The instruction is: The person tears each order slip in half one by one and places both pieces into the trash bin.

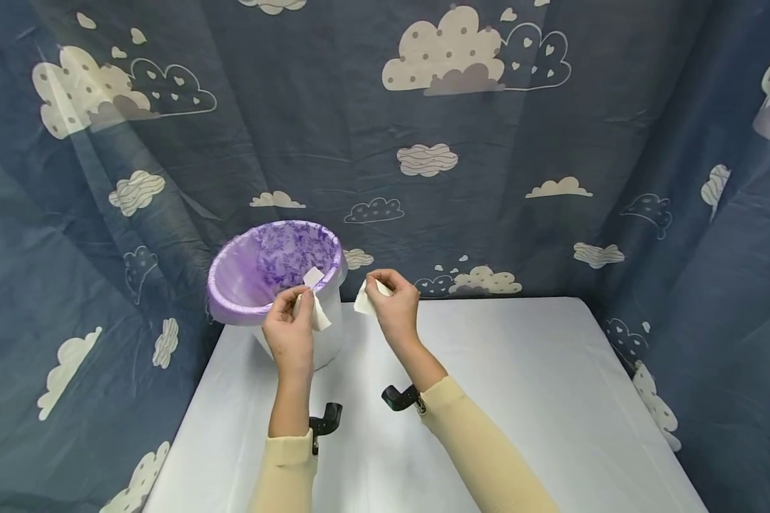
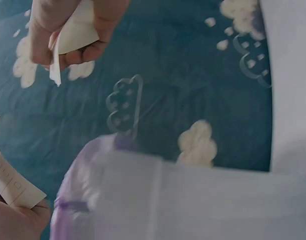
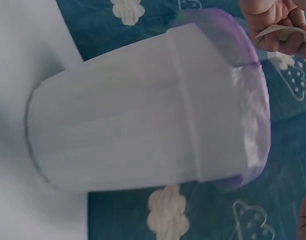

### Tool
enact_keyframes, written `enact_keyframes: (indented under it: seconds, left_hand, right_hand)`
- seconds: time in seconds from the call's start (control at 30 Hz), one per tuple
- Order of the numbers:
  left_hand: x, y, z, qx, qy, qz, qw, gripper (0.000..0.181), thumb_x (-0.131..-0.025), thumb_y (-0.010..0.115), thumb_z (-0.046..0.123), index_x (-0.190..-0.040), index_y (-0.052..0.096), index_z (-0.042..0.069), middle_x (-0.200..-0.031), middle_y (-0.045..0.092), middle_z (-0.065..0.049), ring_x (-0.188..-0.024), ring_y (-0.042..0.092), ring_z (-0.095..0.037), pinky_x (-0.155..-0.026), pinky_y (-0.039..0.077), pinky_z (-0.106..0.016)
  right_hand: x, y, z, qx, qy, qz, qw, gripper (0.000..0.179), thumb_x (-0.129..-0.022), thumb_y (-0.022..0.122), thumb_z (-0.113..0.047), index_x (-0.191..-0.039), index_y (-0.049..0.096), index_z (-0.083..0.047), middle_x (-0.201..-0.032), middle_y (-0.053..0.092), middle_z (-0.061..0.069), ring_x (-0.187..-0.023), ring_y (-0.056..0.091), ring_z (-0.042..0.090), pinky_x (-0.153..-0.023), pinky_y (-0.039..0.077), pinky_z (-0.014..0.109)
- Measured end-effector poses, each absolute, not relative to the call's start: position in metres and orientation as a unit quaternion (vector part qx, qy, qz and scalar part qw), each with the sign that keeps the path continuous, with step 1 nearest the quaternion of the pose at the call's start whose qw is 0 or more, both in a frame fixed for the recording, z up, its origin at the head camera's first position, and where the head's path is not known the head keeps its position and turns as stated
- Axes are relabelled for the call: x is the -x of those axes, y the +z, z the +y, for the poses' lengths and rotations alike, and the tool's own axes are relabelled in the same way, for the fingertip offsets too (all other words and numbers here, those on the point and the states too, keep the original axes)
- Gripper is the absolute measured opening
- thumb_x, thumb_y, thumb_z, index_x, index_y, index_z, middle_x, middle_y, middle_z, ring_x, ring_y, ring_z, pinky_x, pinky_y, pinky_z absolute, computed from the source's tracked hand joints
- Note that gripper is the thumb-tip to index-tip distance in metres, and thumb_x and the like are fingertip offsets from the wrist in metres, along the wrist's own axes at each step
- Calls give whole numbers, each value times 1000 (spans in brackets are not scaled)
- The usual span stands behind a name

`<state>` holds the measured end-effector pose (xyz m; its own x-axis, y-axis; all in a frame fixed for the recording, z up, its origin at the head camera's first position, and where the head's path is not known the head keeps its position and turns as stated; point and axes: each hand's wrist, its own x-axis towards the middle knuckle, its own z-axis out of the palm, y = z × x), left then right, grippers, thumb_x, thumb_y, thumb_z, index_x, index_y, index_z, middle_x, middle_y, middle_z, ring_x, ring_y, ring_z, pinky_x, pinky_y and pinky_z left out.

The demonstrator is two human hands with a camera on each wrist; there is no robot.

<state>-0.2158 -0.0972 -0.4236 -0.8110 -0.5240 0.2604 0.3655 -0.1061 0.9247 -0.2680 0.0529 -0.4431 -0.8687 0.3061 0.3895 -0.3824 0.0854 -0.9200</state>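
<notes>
My left hand (image 1: pixel 291 331) pinches a small piece of white paper (image 1: pixel 321 315) between thumb and fingers, at the near right rim of the bin (image 1: pixel 329 342). In the left wrist view, faint printed marks show on this paper (image 2: pixel 13 182). Another white bit (image 1: pixel 313 276) shows just above the left fingertips; whether it belongs to the same piece I cannot tell. My right hand (image 1: pixel 394 306), a short way to the right, pinches a second piece of paper (image 1: pixel 363 303), which looks bent in the left wrist view. The hands are apart. The bin's lower inside is hidden.
The white bin stands at the back left of a white table (image 1: pixel 488 399), lined with a purple bag (image 1: pixel 237 274) folded over its rim. A dark blue curtain (image 1: pixel 334 128) with cloud prints hangs behind and at both sides. Each wrist carries a black camera mount (image 1: pixel 326 419).
</notes>
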Motion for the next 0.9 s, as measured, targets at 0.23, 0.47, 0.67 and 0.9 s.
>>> enact_keyframes:
  seconds: [0.23, 0.47, 0.67, 0.9]
  left_hand:
    - [232, -402, -125, -79, -737, -579, 341, 2, -96, 77, 6, -97, 76, 6, -96, 72, -1, -95, 68, -7, -87, 56, -15]
    - [249, -393, -145, -93, -721, -588, 354, 9, -98, 73, 6, -91, 74, 12, -92, 67, 3, -91, 64, -8, -85, 54, -15]
    - [261, -389, -152, -103, -708, -608, 344, 6, -99, 71, 7, -95, 73, 10, -94, 65, 4, -93, 62, -8, -85, 53, -16]
    - [275, -391, -157, -152, -635, -677, 340, 16, -98, 71, 14, -106, 76, 1, -97, 68, -2, -87, 60, -9, -78, 50, -18]
  right_hand:
    - [284, -410, 27, -73, 672, -694, 250, 7, -91, 75, -7, -95, 79, -2, -94, 80, 16, -80, 66, 5, -73, 51, 16]
    - [299, -392, 3, -104, 652, -715, 231, 8, -92, 74, -11, -97, 79, -6, -96, 81, 12, -83, 69, 11, -72, 53, 16]
    - [315, -388, -14, -111, 614, -755, 202, 10, -94, 72, -13, -98, 80, -7, -96, 81, 10, -84, 71, 18, -69, 50, 17]
    - [332, -389, -30, -96, 556, -806, 180, 14, -94, 72, -17, -100, 82, -9, -99, 82, 7, -94, 76, 23, -85, 57, 30]
